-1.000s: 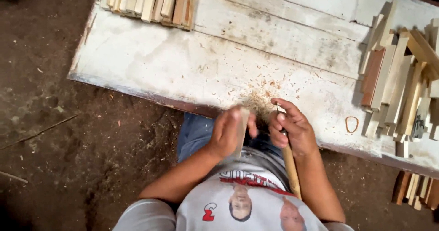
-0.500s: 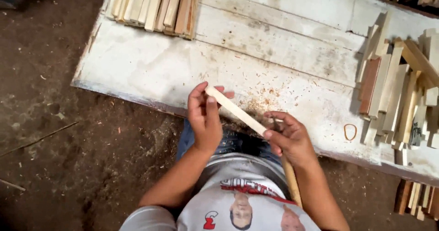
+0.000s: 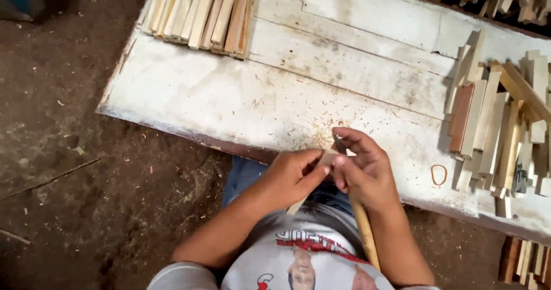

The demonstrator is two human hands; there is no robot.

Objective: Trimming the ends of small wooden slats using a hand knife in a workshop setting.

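Swung down — stick (image 3: pixel 321 164) now between hands.

The surface (image 3: pixel 241 95) is worn white with brown edges. On it, pale and reddish-brown wood strips (image 3: pixel 493 123) lie beside an orange rubber band (image 3: pixel 439 175); the floor (image 3: pixel 69 181) is dark brown.

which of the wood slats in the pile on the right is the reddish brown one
The reddish-brown slat at the pile's left edge, lying lengthwise toward the table's near edge; the slats beside it are pale.
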